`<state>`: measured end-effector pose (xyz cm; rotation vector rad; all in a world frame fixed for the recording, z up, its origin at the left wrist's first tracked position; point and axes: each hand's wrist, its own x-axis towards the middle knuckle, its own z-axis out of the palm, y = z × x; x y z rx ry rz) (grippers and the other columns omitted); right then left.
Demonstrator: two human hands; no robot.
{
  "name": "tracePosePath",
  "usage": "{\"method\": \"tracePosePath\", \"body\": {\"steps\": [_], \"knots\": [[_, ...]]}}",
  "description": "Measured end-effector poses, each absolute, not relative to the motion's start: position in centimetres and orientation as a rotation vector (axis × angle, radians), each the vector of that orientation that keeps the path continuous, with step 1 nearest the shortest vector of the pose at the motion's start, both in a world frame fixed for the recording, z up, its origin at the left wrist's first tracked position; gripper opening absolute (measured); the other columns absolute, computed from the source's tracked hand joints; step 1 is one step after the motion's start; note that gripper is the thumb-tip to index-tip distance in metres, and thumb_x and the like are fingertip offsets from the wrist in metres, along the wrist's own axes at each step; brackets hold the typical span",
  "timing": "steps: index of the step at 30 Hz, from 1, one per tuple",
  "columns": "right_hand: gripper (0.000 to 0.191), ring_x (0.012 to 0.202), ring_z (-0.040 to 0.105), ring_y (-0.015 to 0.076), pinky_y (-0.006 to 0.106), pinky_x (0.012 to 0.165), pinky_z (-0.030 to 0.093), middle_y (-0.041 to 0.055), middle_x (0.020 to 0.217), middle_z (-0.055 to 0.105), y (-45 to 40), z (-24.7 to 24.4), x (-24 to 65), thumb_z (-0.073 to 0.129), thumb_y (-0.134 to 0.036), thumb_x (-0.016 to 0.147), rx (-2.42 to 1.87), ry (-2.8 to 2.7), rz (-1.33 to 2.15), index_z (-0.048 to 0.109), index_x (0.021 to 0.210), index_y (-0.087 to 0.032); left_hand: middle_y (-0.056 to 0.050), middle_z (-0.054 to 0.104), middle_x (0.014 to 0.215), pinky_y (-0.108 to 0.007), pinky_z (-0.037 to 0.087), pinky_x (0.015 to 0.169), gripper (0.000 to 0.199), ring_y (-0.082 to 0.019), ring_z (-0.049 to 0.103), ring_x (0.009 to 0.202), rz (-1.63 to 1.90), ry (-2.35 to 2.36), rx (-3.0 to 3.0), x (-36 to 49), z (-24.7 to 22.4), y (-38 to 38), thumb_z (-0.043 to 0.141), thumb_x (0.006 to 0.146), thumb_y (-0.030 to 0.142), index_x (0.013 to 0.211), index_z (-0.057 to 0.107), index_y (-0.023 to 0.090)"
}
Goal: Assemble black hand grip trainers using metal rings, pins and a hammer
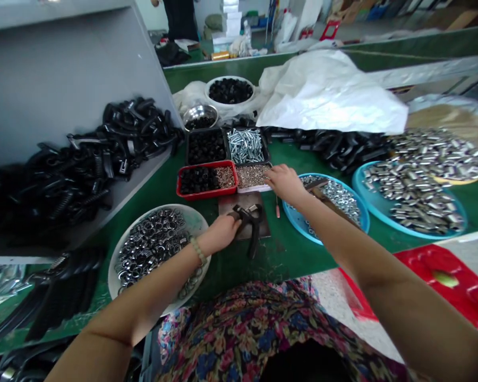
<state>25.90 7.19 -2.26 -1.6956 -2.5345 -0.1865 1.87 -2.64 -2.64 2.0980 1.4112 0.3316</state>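
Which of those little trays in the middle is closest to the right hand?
The front-right tray of tiny coppery pieces, with a pale front edge. The right hand is at its right end; the other three trays lie farther off.

- A green counter (274, 261) carries a crowded spread of small-parts containers.
- At left stands a grey bin (56, 69) heaped with black parts, a row of long black handles (69, 292) just beside it.
- A ring-filled white bowl (197, 220) sits near the front edge.
- At center, a plain black tray (188, 147), a screw-filled black tray (267, 153), a red tray (207, 196) and a pale rivet tray (257, 188) cluster behind a flat metal plate (227, 204).
- A slim pink-handled tool (278, 211) lies between the plate and a blue basin (296, 227).
- At right rests a larger blue basin (376, 212).
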Motion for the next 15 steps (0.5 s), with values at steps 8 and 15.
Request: {"method": "tracePosePath", "body": {"steps": [8, 15], "knots": [[0.026, 0.103, 0.051, 0.0265, 0.034, 0.078, 0.032, 0.0164, 0.107, 0.066, 11.7, -2.8, 22.1, 0.042, -0.022, 0.094, -1.615, -2.639, -0.162, 0.065, 0.102, -0.011, -0.014, 0.067, 0.097, -0.038, 0.044, 0.082, 0.030, -0.027, 0.061, 0.093, 0.172, 1.636, 2.570, 3.8, -0.3, 5.4, 0.047, 0.092, 0.035, 0.090, 0.068, 0.013], [0.024, 0.100, 0.051, 0.0270, 0.034, 0.075, 0.032, 0.0160, 0.104, 0.066, 11.4, -2.9, 22.7, 0.044, -0.022, 0.091, -1.647, -2.633, -0.148, 0.064, 0.099, -0.011, -0.013, 0.065, 0.102, -0.042, 0.031, 0.090, 0.032, -0.026, 0.048, 0.109, 0.186, 1.656, 2.610, 8.4, -1.8, 12.5, 0.036, 0.095, 0.016, 0.090, 0.067, 0.009]]}}
